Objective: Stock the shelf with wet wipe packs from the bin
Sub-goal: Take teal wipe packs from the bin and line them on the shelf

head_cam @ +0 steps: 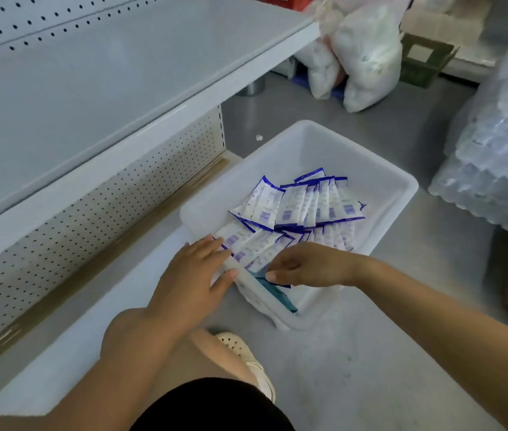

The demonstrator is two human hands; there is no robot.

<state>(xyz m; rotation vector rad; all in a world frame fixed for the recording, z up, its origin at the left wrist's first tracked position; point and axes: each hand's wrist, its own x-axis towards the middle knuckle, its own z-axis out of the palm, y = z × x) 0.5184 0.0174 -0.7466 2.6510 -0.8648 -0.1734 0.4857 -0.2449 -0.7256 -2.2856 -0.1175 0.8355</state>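
Two full white plastic bags [367,60] sit on the grey floor [355,368], leaning on each other. Just beside them is an open green cardboard box [423,62]. On the right is a big stack wrapped in clear plastic [495,157], maybe water bottles. A small white scrap [258,137] lies on the floor.

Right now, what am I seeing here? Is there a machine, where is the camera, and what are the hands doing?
No machine here: a person works with bare hands. The picture comes from a wide-angle camera on their head, looking down. On the grey floor stands a white plastic bin holding small white wet wipe packs with blue-purple edges. The left hand rests flat on packs at the bin's near corner; the right hand seems to pinch packs beside it. The pale grey metal shelf to be stocked stands on the left.
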